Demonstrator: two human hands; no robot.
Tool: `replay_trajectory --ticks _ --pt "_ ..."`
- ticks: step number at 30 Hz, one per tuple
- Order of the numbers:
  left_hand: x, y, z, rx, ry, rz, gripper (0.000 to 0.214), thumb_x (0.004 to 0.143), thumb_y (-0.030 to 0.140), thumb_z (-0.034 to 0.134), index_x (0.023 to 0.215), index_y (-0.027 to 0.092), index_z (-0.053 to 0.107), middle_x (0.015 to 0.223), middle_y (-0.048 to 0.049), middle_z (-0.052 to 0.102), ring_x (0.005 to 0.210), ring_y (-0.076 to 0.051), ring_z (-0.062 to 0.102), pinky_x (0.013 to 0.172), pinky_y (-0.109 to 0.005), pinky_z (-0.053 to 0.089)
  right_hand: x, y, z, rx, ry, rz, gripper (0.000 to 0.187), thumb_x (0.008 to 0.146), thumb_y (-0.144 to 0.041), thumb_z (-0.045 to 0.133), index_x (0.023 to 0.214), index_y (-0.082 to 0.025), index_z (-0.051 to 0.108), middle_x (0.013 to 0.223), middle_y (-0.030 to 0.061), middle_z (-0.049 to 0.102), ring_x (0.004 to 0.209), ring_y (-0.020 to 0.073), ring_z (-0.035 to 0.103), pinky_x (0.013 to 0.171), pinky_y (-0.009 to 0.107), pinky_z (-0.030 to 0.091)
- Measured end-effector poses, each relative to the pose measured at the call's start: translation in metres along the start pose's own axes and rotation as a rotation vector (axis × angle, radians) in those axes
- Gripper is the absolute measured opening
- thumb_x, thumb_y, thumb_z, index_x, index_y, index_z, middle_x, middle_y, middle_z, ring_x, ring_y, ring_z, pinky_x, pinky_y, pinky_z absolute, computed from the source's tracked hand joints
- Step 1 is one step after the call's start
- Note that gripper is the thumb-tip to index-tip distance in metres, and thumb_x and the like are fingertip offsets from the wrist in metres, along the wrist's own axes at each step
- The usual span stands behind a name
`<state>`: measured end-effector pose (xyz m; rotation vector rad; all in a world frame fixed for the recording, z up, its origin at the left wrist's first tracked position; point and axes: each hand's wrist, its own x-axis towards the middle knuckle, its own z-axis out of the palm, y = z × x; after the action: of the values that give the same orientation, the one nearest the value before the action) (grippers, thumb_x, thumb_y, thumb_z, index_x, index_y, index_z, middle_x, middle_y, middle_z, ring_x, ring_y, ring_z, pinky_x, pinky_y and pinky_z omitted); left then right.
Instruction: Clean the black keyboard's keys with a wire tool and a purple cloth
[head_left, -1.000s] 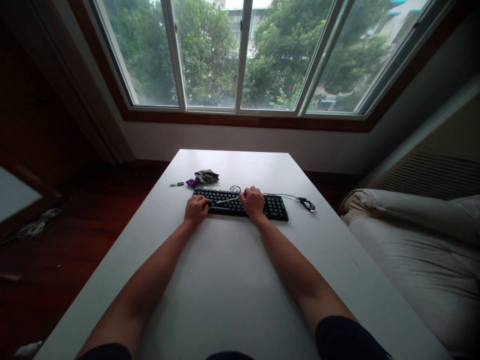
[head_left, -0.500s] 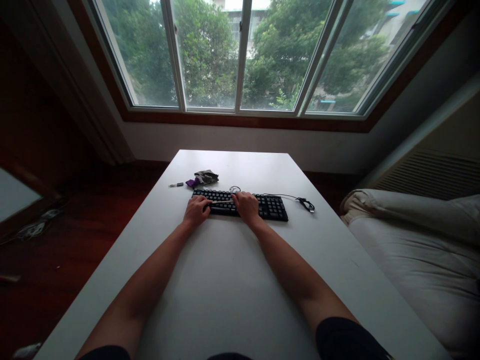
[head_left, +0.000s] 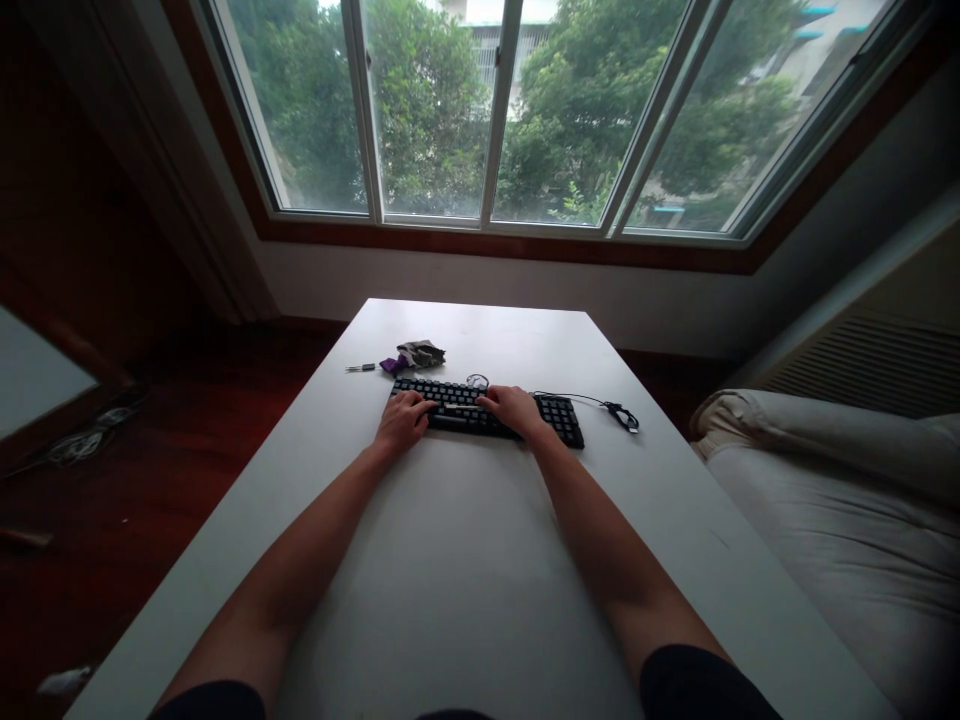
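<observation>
A long white rectangular table (head_left: pixel 465 560) with a smooth matte top runs from the near edge toward the window wall; a black computer keyboard (head_left: pixel 559 420) lies flat across its far half, long side parallel to the table's far edge; a thin black cable (head_left: pixel 624 414) trails from the keyboard's far side to the right and ends in a small bundle on the top, near the right edge; a crumpled grey and purple cloth (head_left: pixel 420 353) sits just beyond the keyboard's left end; a slim dark and silver tool (head_left: pixel 361 368) lies left of the cloth, near the left edge; a small round thing (head_left: pixel 477 381), too small to tell, sits against the keyboard's far side.
</observation>
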<state>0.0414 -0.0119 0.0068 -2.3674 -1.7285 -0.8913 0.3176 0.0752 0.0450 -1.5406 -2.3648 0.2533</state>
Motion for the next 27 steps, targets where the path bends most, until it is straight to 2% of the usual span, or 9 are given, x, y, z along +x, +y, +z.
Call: replay_trajectory --ticks 4,7,9,14,17,21,27 --pt "0.000 0.001 0.000 -0.016 0.005 0.000 0.037 0.090 0.021 0.056 0.122 0.028 0.072 0.111 -0.0083 0.062 0.111 -0.027 0.053 0.102 -0.046 0.044 -0.002 0.027 -0.019 0.159 -0.129 -0.082 0.044 0.093 -0.060 0.051 0.076 -0.022 0.067 0.068 0.0007 0.063 0.065 0.0159 0.052 0.060 0.027 0.031" --pt "0.000 0.003 -0.001 -0.025 0.012 0.002 0.035 0.090 0.022 0.057 0.121 0.028 0.073 0.111 -0.0085 0.062 0.112 -0.027 0.053 0.102 -0.046 0.044 -0.007 0.034 -0.029 0.206 -0.169 -0.091 0.053 0.093 -0.066 0.045 0.072 -0.021 0.063 0.064 -0.0002 0.058 0.063 0.0154 0.049 0.059 0.027 0.030" --pt "0.000 0.005 -0.002 -0.027 0.016 0.016 0.035 0.089 0.024 0.059 0.121 0.027 0.072 0.115 -0.0090 0.062 0.116 -0.028 0.052 0.104 -0.047 0.043 -0.008 0.034 -0.033 0.201 -0.188 -0.092 0.054 0.091 -0.068 0.047 0.070 -0.021 0.062 0.062 -0.0003 0.057 0.062 0.0152 0.049 0.058 0.027 0.029" --pt "0.000 0.011 -0.002 -0.030 -0.028 0.077 0.037 0.087 0.026 0.063 0.123 0.028 0.071 0.125 -0.0092 0.061 0.124 -0.030 0.049 0.108 -0.050 0.041 -0.005 0.025 -0.028 0.158 -0.188 -0.114 0.045 0.088 -0.061 0.054 0.068 -0.021 0.062 0.062 -0.0005 0.058 0.061 0.0144 0.048 0.059 0.027 0.029" --pt "0.001 0.012 -0.002 -0.042 -0.049 0.110 0.038 0.087 0.026 0.064 0.125 0.028 0.069 0.127 -0.0094 0.061 0.125 -0.030 0.049 0.108 -0.050 0.041 -0.004 0.022 -0.026 0.181 -0.154 -0.092 0.051 0.088 -0.065 0.051 0.067 -0.021 0.061 0.061 -0.0006 0.056 0.061 0.0143 0.046 0.058 0.026 0.029" --pt "0.000 0.014 -0.003 -0.053 -0.051 0.134 0.040 0.086 0.027 0.065 0.126 0.029 0.069 0.129 -0.0092 0.060 0.127 -0.031 0.048 0.109 -0.051 0.040 -0.004 0.024 -0.027 0.219 -0.175 -0.104 0.056 0.086 -0.071 0.051 0.065 -0.020 0.058 0.059 -0.0013 0.053 0.060 0.0138 0.045 0.057 0.026 0.028" --pt "-0.005 0.042 0.004 0.026 -0.046 0.118 0.044 0.088 0.024 0.061 0.131 0.024 0.063 0.133 -0.0119 0.058 0.124 -0.032 0.050 0.108 -0.050 0.040 -0.002 0.027 -0.025 0.248 -0.227 -0.122 0.051 0.087 -0.067 0.051 0.072 -0.020 0.065 0.062 -0.0008 0.057 0.062 0.0147 0.049 0.059 0.026 0.031"
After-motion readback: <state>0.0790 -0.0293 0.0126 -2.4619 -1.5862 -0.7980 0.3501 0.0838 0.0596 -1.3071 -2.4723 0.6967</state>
